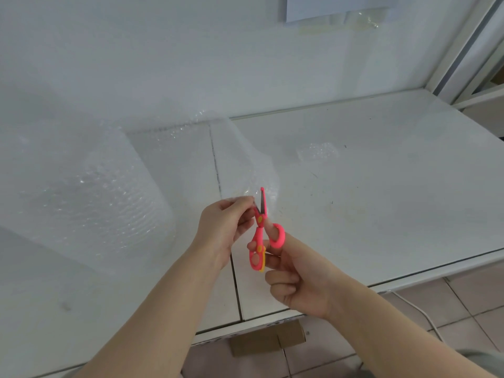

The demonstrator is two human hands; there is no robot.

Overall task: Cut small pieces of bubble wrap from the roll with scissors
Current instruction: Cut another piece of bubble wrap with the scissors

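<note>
A big roll of clear bubble wrap point(90, 192) stands on the white table point(381, 186) at the left. Its loose sheet point(240, 156) runs right across the table and lifts toward my hands. My left hand point(223, 227) pinches the sheet's near edge between thumb and fingers. My right hand point(297, 276) holds small pink and yellow scissors point(260, 233) by the handles, blades pointing up and nearly shut at the sheet's edge beside my left fingers. A small cut piece of bubble wrap point(317, 152) lies flat on the table to the right.
A white wall rises behind the table, with a sheet of paper point(338, 6) fixed on it at the top. A metal frame post point(469, 50) stands at the right. Below the table's front edge are a cardboard box point(267, 339), a white cable point(425, 315) and floor tiles.
</note>
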